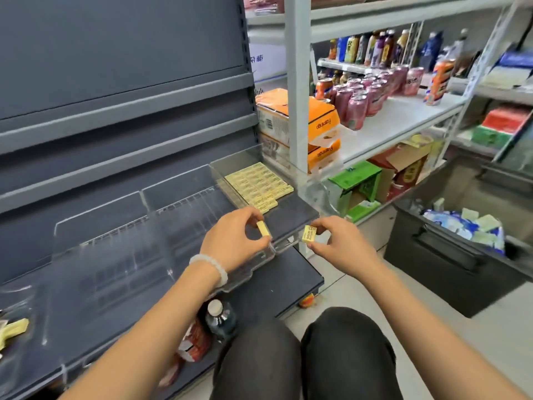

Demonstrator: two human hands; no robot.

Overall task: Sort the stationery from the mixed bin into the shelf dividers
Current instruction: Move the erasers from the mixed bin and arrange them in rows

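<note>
This is a small shop, seen from low down in an aisle. On the left stands a dark grey metal display shelf (121, 90) with slotted uprights and clear plastic dividers (150, 226), one far compartment filled with neat rows of small yellow boxed erasers (259, 183). To the right, a white steel rack (398, 116) carries stock in quantity: pink drink cans (363, 99) set in ranks, assorted bottled drinks (366, 47) on the tier behind, orange cardboard cartons (291, 119) stacked beside the post, and opened green and red cartons (375, 183) below. A dark grey plastic bin (450, 258) of mixed packets sits on the pale tiled floor (432, 327).
</note>
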